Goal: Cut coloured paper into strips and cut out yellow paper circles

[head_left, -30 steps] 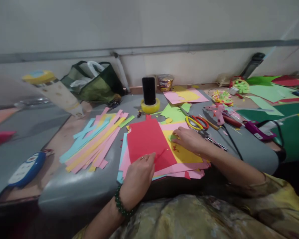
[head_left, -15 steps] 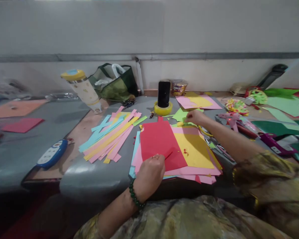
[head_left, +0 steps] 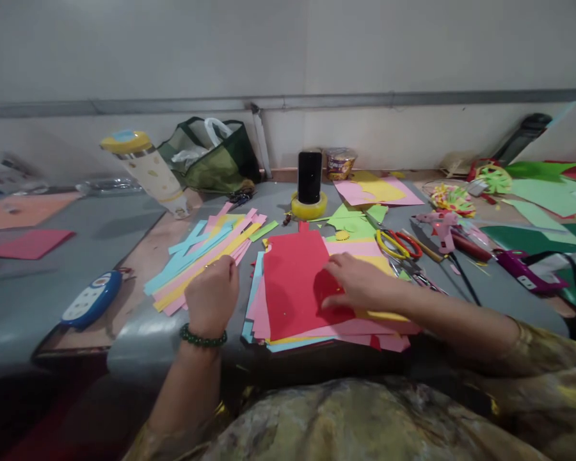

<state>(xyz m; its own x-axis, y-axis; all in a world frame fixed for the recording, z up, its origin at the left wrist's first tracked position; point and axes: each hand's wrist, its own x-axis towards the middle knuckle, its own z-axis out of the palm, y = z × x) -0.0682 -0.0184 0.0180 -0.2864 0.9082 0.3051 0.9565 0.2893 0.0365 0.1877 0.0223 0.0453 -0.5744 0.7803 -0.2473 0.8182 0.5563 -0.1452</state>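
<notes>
My left hand [head_left: 212, 291] is closed in a fist above the near end of the coloured paper strips [head_left: 185, 272]; whatever it may hold is hidden. My right hand [head_left: 360, 283] reaches over the right side of a red sheet of paper [head_left: 292, 282], thumb and fingers apart. That sheet lies on a stack of pink, yellow and blue paper [head_left: 350, 330]. A small yellow paper circle with a notched edge [head_left: 342, 235] rests just beyond the stack. Green paper pieces [head_left: 352, 219] lie behind it.
Yellow-handled scissors [head_left: 392, 246] lie right of the stack, near a pink glue gun [head_left: 439, 230]. A phone [head_left: 310, 178] stands in a yellow tape roll [head_left: 309, 206]. To the left are a tumbler [head_left: 151, 173], a green bag [head_left: 230, 160] and a blue-white power strip [head_left: 92, 299].
My left hand has left the red sheet and moved left over the strips. My right hand has come back from the small yellow circle to the red sheet. The view has shifted slightly.
</notes>
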